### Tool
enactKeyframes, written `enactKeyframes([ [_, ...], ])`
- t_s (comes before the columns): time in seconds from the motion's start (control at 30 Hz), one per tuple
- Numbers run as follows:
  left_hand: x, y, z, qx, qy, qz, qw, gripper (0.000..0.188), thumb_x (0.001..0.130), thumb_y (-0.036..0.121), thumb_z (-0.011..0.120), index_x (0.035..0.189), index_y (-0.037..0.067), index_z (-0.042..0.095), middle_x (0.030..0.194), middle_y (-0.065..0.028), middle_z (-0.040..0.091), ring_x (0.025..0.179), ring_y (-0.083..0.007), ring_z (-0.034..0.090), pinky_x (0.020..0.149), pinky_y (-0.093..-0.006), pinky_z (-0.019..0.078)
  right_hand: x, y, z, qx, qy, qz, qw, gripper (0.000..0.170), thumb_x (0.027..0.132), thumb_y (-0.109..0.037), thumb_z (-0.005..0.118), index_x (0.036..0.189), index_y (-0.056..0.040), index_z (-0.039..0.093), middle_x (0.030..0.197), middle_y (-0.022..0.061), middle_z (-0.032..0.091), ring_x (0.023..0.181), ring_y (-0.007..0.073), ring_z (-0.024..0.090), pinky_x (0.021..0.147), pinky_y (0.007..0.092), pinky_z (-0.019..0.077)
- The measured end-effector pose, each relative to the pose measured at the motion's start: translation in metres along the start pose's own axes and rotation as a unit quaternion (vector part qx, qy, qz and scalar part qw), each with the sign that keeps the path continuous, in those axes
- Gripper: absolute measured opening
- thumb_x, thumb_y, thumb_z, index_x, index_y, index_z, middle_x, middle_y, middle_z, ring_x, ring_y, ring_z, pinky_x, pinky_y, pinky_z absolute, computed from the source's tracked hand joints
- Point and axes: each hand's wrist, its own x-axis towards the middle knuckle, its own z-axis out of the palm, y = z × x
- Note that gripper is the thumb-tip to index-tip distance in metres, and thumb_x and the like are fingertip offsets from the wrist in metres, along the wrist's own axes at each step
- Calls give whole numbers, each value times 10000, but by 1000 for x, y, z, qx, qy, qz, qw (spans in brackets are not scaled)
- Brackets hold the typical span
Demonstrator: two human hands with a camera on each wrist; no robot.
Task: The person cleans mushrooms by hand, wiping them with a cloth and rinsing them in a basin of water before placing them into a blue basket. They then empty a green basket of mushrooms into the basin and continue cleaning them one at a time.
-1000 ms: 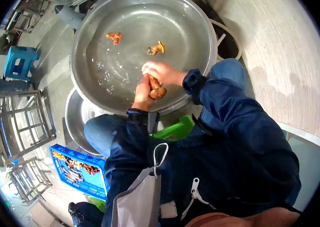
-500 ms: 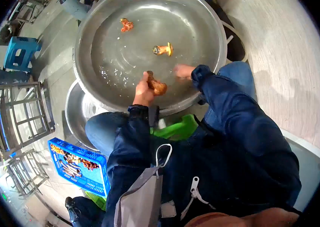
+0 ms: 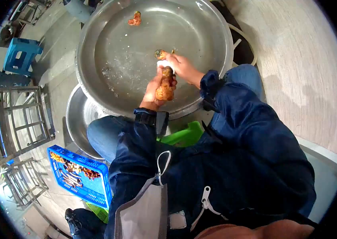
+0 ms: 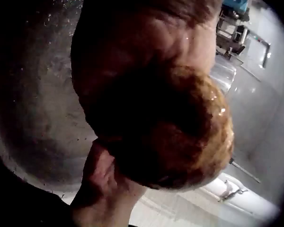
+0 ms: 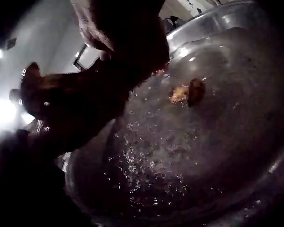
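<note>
A thick mushroom with a mottled orange-brown cap [image 3: 164, 93] and a dark stem is held in my left hand [image 3: 151, 91], its cap towards my body. In the left wrist view the wet cap [image 4: 217, 127] hides most of the fingers. My right hand [image 3: 184, 68] is at the far stem end, its fingers curled round it; a pale blur covers the fingertips. Both hands are over a wide metal basin [image 3: 81, 75] of water. Beyond the right hand floats a yellow-orange mushroom [image 3: 159, 53], partly covered by that hand. A reddish mushroom piece [image 3: 135, 18] lies farther off.
A smaller metal bowl [image 3: 74, 119] stands at the left knee. Nearby is a blue crate [image 3: 105, 179] with sorted mushroom pieces. Metal frames [image 3: 23, 115] and a blue stool [image 3: 21, 55] stand farther left. A pale hose [image 3: 246, 38] curves beside the basin on the right.
My right hand left the mushroom, dipped into the water at the right, and is back at the stem. The left hand has kept its grip and turned the mushroom more upright in the head view.
</note>
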Motion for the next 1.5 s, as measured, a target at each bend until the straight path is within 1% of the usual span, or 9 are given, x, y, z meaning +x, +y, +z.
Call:
enactKeyframes([
  [0.6, -9, -4, 39, 141, 66, 215, 964, 507, 950, 508, 421, 1086, 33, 536, 781, -31, 562, 639, -143, 535, 493, -274, 419, -3, -23, 9, -100, 9, -122, 987, 285, 979, -235, 392, 1170, -52, 499, 1092, 115, 595, 994, 225, 587, 895, 345, 433],
  [0.87, -26, 7, 44, 150, 55, 25, 987, 509, 889, 487, 558, 1142, 47, 527, 903, -92, 616, 812, -183, 610, 586, -312, 507, 10, -12, 5, -163, 108, -35, 980, 261, 954, -277, 450, 1085, -67, 530, 900, 142, 636, 845, 358, 610, 722, 419, 475],
  [0.97, -18, 2, 20, 31, 27, 101, 994, 482, 892, 370, 607, 1236, 56, 485, 988, -116, 607, 875, -247, 627, 722, -377, 534, 15, 51, -23, -341, 71, 99, 932, 313, 938, -306, 485, 1109, -48, 523, 900, 191, 634, 858, 376, 608, 725, 445, 473],
  [1.03, -16, 2, 8, -15, 59, 98, 993, 437, 913, 367, 570, 1206, 54, 488, 985, -127, 607, 886, -272, 621, 701, -418, 531, -4, 131, -41, -528, 72, -11, 846, 367, 915, -292, 513, 1189, -48, 504, 966, 197, 625, 866, 389, 602, 726, 459, 471],
  [1.13, -11, 1, -8, -42, 120, 99, 987, 427, 943, 392, 497, 1197, 51, 461, 1022, -164, 612, 855, -294, 612, 678, -449, 522, 6, 138, -41, -592, -346, 202, 699, 426, 890, -293, 550, 1244, -62, 502, 1098, 161, 605, 897, 342, 612, 760, 436, 477],
  [1.23, -10, 2, -19, -29, 155, 54, 986, 470, 968, 420, 424, 1222, 28, 476, 1060, -136, 597, 909, -276, 604, 733, -402, 528, 1, 81, -20, -18, -129, 370, 920, 417, 867, -317, 583, 1202, -71, 565, 1198, 115, 578, 950, 278, 602, 788, 405, 480],
  [1.37, 2, 0, -16, -54, 203, 43, 977, 329, 960, 293, 437, 1168, 47, 504, 1034, -126, 603, 879, -261, 610, 747, -411, 525, -1, -18, 13, -41, -148, 10, 988, 241, 898, -267, 520, 991, -70, 622, 984, 19, 642, 900, 147, 584, 766, 341, 461],
  [1.4, 11, -2, -22, -49, 194, 42, 979, 277, 936, 218, 434, 1146, 56, 514, 1018, -119, 603, 855, -251, 614, 735, -412, 526, 3, -1, 19, -307, -60, -326, 892, 230, 930, -230, 475, 987, -56, 615, 984, 51, 649, 920, 225, 599, 797, 356, 458],
  [1.5, -5, -1, 2, 19, 133, 44, 990, 293, 946, 255, 457, 1159, 59, 502, 1011, -113, 605, 829, -253, 616, 706, -409, 530, 2, -4, 15, -283, -32, -229, 931, 220, 911, -217, 494, 1003, -79, 637, 1008, 96, 652, 900, 306, 604, 811, 364, 467],
])
